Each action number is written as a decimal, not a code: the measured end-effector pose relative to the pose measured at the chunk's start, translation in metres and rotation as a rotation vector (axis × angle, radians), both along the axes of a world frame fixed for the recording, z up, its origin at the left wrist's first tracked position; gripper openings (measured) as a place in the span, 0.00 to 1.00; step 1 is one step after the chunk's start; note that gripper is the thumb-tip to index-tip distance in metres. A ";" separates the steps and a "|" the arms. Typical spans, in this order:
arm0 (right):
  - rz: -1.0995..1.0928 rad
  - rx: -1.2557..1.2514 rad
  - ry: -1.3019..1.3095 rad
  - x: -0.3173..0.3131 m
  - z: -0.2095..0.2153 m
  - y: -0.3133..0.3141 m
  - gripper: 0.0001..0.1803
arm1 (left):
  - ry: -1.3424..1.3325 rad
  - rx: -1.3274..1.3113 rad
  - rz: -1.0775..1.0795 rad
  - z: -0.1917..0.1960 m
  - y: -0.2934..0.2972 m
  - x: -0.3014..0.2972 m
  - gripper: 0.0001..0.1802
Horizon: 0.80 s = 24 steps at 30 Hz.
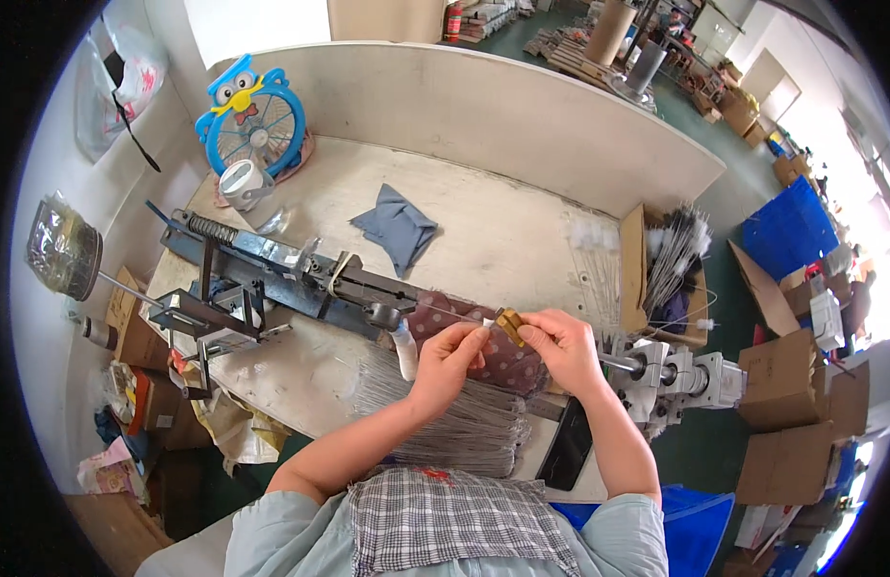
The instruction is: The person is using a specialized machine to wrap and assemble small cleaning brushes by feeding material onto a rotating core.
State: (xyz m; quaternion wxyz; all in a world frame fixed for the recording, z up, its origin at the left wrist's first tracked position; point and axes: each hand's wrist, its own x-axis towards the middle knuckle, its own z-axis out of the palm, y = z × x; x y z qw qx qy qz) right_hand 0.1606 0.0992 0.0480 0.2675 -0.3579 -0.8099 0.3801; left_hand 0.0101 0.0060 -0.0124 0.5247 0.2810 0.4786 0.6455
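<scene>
My left hand (447,363) is closed in a pinch, with a small white piece (488,324) showing at its fingertips. Just to the right, my right hand (563,352) grips a brass-coloured metal block (509,325) between thumb and fingers. Both hands are close together over a brown polka-dot cloth (507,368). A long metal bench fixture (300,264) stretches away to the left. Beside my left hand stands a lever with a white handle (404,352) and a dark round knob (382,315). Many thin grey wires (464,423) lie below my hands.
A grey metal spindle unit (676,375) stands right of my right forearm, near a black flat device (568,450). Farther back are a blue-grey cloth (397,231), a blue toy-shaped fan (257,130), a white container (243,183) and a cardboard box (634,279) with wire brushes (680,248).
</scene>
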 end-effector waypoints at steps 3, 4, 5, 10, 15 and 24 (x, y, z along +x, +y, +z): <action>0.080 -0.155 0.060 0.009 0.000 0.004 0.10 | 0.010 0.022 0.028 -0.002 0.008 0.010 0.10; 0.084 -0.163 0.068 0.009 -0.001 0.004 0.10 | 0.018 0.014 0.032 0.000 0.007 0.009 0.10; 0.161 0.025 0.059 0.009 -0.002 0.004 0.09 | 0.010 -0.033 0.076 0.004 0.006 0.008 0.10; 0.135 0.578 -0.076 -0.016 0.010 0.004 0.06 | -0.049 -0.073 0.313 0.007 -0.006 -0.012 0.10; 0.095 0.607 -0.116 -0.071 -0.008 0.006 0.05 | -0.168 -0.079 0.276 0.014 -0.008 -0.020 0.10; 0.172 0.027 -0.114 -0.073 0.000 0.009 0.10 | -0.109 -0.113 0.159 0.012 -0.012 -0.027 0.22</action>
